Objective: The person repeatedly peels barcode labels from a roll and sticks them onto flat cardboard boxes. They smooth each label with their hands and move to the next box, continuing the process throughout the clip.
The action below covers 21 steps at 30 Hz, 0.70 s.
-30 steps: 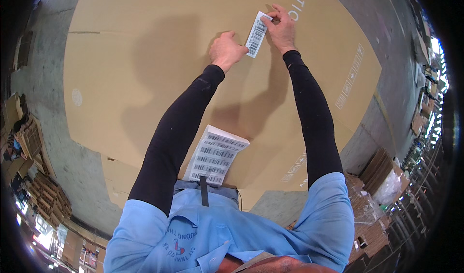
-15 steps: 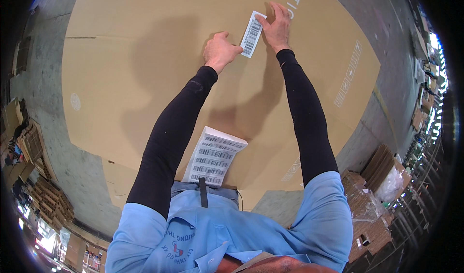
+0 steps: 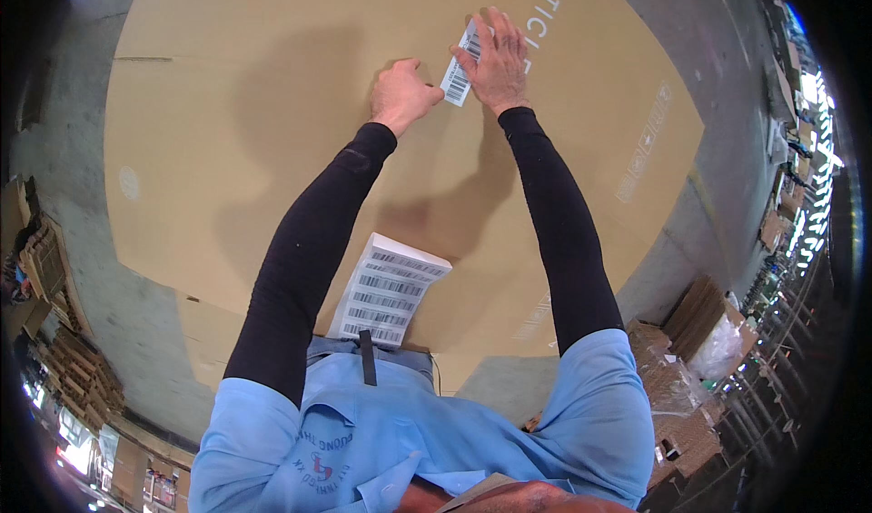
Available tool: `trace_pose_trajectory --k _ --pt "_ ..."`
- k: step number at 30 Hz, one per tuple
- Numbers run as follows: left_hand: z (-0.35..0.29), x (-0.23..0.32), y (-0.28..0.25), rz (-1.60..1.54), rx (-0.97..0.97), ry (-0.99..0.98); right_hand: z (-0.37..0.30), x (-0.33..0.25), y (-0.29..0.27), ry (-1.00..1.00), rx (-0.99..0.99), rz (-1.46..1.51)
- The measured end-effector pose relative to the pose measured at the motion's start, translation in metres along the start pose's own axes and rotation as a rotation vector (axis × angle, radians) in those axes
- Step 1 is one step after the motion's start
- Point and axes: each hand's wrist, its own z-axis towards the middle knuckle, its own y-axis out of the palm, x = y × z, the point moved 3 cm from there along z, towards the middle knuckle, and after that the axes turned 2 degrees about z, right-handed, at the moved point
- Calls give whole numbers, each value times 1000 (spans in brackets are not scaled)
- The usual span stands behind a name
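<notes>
A white barcode label (image 3: 457,84) lies on the top of a large brown cardboard box (image 3: 300,177), slanting up to the right. My left hand (image 3: 402,97) is at its lower left corner, fingers curled and the tip at the label's edge; how the corner is gripped is partly hidden. Flat across the upper part of the label rests my right hand (image 3: 500,66), fingers stretched out, covering some of the print. Closer to my body, a stack of barcode label sheets (image 3: 386,290) leans on the box against my waist.
Pale printing runs along the box's right side. Stacked flat cardboard (image 3: 86,372) stands at the lower left. At the lower right are cartons (image 3: 677,422) and a bundle of clear plastic wrap (image 3: 718,349). Grey concrete floor (image 3: 145,304) surrounds the box.
My right hand has shifted left and flattened over the label, covering more of it. My left hand stays at the lower corner. The whole view has moved slightly.
</notes>
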Motion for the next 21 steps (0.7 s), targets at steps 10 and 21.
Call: trace_pose_trajectory --k 10,21 --pt "-60 -33 -8 -242 70 228 -53 -46 -16 -140 -329 -54" --pt "-196 -151 -56 -353 -30 94 -82 -77 -43 -141 -429 11"
